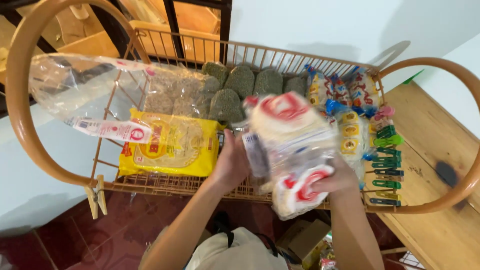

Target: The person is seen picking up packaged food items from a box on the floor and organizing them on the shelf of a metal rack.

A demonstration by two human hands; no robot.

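From the head view, both hands hold a clear pack [290,150] of pale round cakes with red-and-white labels, just above the front of a wire rack [165,185]: the left hand [231,162] has its grip closed on the pack's left edge, and the right hand [336,179] has its grip closed around its lower right end. In the rack, a yellow packet [172,147] lies just left of the left hand, with green cakes [240,85] behind and coloured clothespins [386,165] clipped along the right rim.
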